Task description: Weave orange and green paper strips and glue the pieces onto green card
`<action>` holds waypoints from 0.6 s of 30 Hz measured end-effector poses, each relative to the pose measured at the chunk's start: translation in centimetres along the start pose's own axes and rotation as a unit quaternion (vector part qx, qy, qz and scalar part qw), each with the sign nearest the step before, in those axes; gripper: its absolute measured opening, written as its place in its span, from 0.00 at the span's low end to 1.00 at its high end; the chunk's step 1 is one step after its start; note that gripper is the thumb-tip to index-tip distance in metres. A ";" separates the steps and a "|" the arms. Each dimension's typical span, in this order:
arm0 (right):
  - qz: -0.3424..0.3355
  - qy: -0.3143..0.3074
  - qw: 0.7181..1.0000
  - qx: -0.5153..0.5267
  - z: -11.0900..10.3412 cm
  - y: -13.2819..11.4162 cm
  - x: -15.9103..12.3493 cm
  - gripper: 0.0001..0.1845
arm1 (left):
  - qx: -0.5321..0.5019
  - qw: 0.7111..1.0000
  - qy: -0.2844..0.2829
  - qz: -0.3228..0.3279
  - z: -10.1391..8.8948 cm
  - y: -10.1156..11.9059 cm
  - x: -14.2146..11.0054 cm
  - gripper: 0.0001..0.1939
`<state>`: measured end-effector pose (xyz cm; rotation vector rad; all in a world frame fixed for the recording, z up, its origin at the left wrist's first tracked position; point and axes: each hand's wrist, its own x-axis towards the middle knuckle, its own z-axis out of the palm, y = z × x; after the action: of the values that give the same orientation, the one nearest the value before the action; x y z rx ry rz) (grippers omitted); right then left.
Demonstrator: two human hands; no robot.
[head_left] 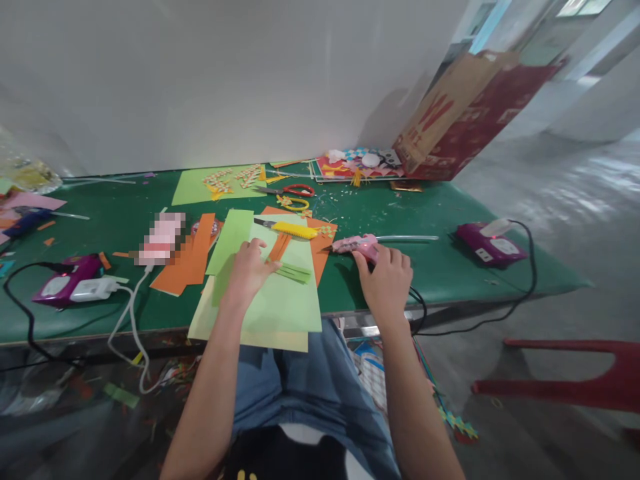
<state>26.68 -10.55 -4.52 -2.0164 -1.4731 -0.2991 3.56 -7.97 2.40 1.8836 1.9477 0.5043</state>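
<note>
My left hand [249, 267] rests on a stack of light green and yellow paper sheets [280, 310]. Its thumb is apart from the curled fingers and touches the near end of some green paper strips [294, 272]; orange paper strips [280, 247] lie just beyond. To the right, my right hand [384, 277] is closed on a pink hot glue gun [357, 245], its nozzle pointing left and a clear glue stick [407, 238] jutting from its back. A yellow craft knife [293, 230] lies across the paper above my left hand.
Red-handled scissors [297, 191] and yellow-handled scissors [293, 203] lie farther back. Woven paper pieces [225, 181] rest on a green sheet. Purple power adapters [490, 243] with cables sit at both sides. Paper bags [450, 113] stand back right; a red stool [575, 373] is beyond the table.
</note>
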 end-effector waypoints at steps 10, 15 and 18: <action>0.010 -0.016 1.000 -0.009 0.6 0.6 0.1 0.31 | -0.006 0.998 -0.066 0.015 0.3 0.4 0.8 0.16; 0.013 -0.015 1.000 -0.003 0.5 0.6 0.1 0.30 | -0.105 0.993 -0.050 0.028 0.6 -0.3 1.2 0.15; 0.018 -0.021 1.000 -0.004 0.4 0.5 0.1 0.30 | -0.186 0.980 -0.066 0.023 0.1 -1.3 1.8 0.15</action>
<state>27.15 -10.32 -4.94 -2.0652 -1.4626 -0.2497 2.42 -6.25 1.65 1.6781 1.5984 0.6856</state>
